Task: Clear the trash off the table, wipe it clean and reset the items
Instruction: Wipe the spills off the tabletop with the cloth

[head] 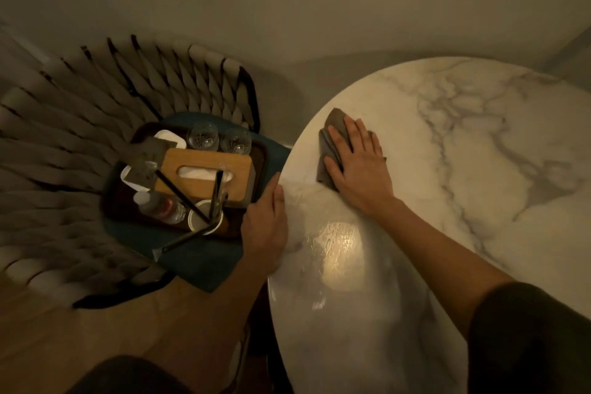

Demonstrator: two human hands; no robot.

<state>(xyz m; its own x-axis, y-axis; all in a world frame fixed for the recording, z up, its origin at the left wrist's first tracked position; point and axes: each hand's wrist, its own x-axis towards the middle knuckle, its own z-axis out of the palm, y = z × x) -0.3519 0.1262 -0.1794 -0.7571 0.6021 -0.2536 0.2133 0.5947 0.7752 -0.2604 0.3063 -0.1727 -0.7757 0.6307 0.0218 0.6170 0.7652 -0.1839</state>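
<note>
A round white marble table (pixel 463 144) fills the right half of the view. My right hand (pixel 358 160) lies flat with straight fingers on a folded brown cloth (pixel 329 150), pressing it onto the tabletop near the left rim. My left hand (pixel 265 224) rests open against the table's left edge, fingers straight. A wet sheen shows on the tabletop near me.
A woven chair (pixel 96 112) stands left of the table. On its seat sits a dark tray (pixel 256 169) with a wooden tissue box (pixel 208 176), two glasses (pixel 217 139), a plastic bottle (pixel 160 205), a white cup (pixel 204 217) and white dishes. A wall runs behind.
</note>
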